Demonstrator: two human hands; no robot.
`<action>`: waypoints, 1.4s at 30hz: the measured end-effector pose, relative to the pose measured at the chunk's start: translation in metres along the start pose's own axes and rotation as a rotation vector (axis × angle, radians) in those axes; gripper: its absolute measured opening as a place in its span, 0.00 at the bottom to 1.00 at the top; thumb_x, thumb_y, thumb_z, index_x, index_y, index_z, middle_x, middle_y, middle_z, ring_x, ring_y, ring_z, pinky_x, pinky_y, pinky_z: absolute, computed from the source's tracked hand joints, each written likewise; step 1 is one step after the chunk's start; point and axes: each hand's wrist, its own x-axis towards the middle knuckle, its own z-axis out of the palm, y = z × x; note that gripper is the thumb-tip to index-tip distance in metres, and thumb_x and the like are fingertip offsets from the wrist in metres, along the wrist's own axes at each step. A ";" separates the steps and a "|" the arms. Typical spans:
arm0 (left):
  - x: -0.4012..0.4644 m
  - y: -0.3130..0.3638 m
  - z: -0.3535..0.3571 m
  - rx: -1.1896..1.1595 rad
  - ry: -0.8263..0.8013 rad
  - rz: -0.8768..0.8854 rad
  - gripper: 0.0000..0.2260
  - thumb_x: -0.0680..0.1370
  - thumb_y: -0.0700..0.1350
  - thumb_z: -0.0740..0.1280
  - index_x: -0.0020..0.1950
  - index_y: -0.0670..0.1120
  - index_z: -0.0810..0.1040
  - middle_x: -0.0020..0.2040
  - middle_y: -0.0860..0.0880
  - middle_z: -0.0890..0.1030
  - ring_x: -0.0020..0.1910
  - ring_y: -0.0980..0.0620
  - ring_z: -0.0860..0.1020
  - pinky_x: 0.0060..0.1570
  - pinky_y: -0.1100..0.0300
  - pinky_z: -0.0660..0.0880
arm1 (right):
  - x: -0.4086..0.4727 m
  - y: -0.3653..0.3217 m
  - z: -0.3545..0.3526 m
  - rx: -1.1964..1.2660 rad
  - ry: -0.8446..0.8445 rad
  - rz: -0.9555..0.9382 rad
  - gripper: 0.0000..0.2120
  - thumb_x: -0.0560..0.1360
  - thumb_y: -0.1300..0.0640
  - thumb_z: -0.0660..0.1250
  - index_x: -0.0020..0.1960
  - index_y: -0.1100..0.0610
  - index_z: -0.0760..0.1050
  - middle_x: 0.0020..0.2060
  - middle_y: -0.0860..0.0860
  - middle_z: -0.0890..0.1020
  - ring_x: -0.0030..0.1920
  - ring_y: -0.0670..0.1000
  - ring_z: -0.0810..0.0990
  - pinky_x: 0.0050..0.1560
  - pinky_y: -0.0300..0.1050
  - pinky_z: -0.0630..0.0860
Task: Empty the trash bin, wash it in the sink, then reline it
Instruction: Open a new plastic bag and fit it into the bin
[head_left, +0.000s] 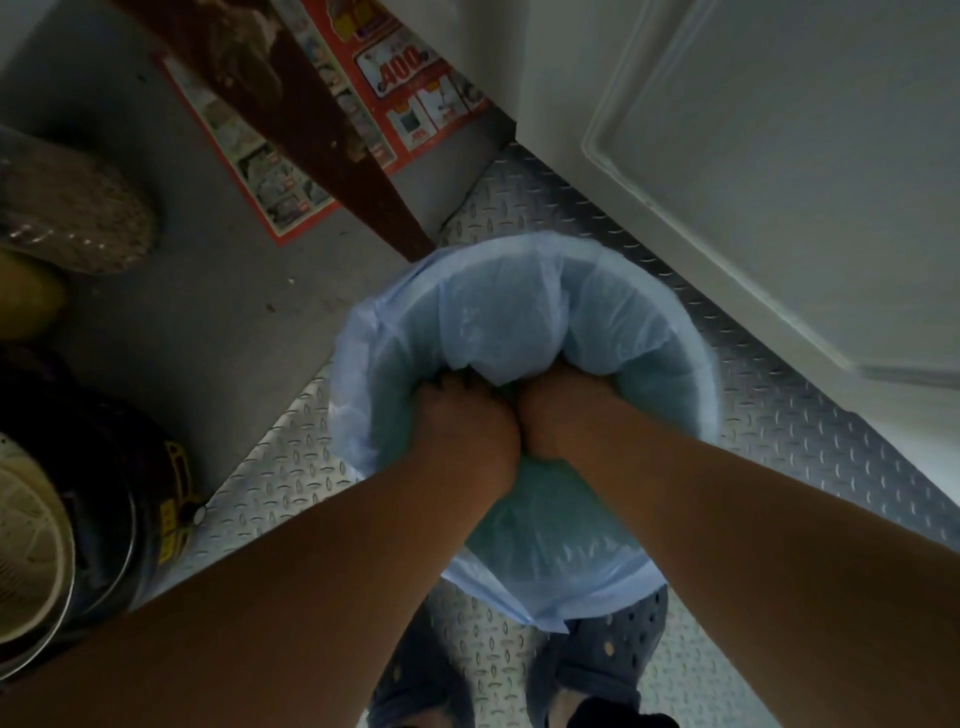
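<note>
Checker-plate floor (810, 415): one lined bin (701, 364), two hands (457, 415) (558, 410) inside.

Your left hand (457, 415) and right hand (558, 410) touch inside the trash bin (696, 374), both pressing its blue liner (498, 312) just beyond your fingers.

I log: pale blue liner (498, 306) at centre; silver diamond-tread floor plate (810, 457); red-bordered flyer (291, 171) at eleven o'clock; white door (779, 130) at two.
</note>
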 end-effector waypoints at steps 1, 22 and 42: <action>0.002 0.000 0.000 0.007 -0.008 0.005 0.16 0.78 0.46 0.61 0.64 0.45 0.77 0.66 0.42 0.75 0.65 0.40 0.72 0.63 0.46 0.69 | 0.002 0.000 0.000 -0.013 -0.012 0.002 0.31 0.82 0.46 0.54 0.80 0.51 0.45 0.80 0.54 0.49 0.79 0.58 0.49 0.78 0.60 0.49; -0.126 -0.045 0.012 -1.293 0.437 -0.824 0.29 0.66 0.58 0.78 0.58 0.47 0.70 0.60 0.48 0.70 0.49 0.59 0.74 0.38 0.69 0.66 | -0.208 -0.081 -0.001 2.072 -0.209 0.928 0.20 0.71 0.44 0.74 0.36 0.60 0.73 0.25 0.54 0.78 0.24 0.50 0.78 0.28 0.42 0.75; -0.131 -0.076 0.036 -2.307 -0.116 -0.733 0.06 0.79 0.39 0.68 0.56 0.42 0.80 0.49 0.44 0.88 0.48 0.47 0.87 0.42 0.56 0.83 | -0.183 -0.076 0.045 2.681 -0.046 0.917 0.06 0.75 0.65 0.68 0.52 0.62 0.79 0.31 0.54 0.83 0.29 0.47 0.81 0.24 0.37 0.76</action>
